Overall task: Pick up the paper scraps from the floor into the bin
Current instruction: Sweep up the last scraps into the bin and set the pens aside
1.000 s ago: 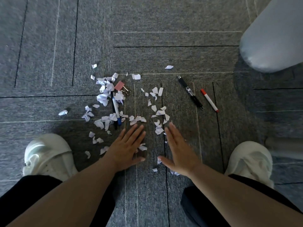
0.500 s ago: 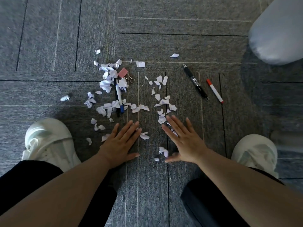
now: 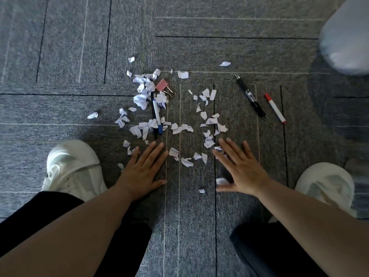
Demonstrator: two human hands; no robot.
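Several white paper scraps (image 3: 180,127) lie scattered over the grey carpet in front of me, thickest around the middle. My left hand (image 3: 142,170) lies flat, palm down, fingers spread, just below the scraps. My right hand (image 3: 239,168) is also flat with spread fingers, slightly blurred, over a few scraps at its fingertips and thumb. Neither hand holds anything. A pale rounded bin (image 3: 347,35) shows at the top right corner, only partly in view.
A blue-capped marker (image 3: 157,114) and a pink binder clip (image 3: 162,86) lie among the scraps. A black pen (image 3: 250,95) and a red-capped marker (image 3: 274,107) lie to the right. My white shoes (image 3: 73,166) (image 3: 325,186) flank the hands.
Both hands have spread apart along the floor, the right one sliding rightward. A few scraps now lie uncovered between them. The camera view shifted slightly.
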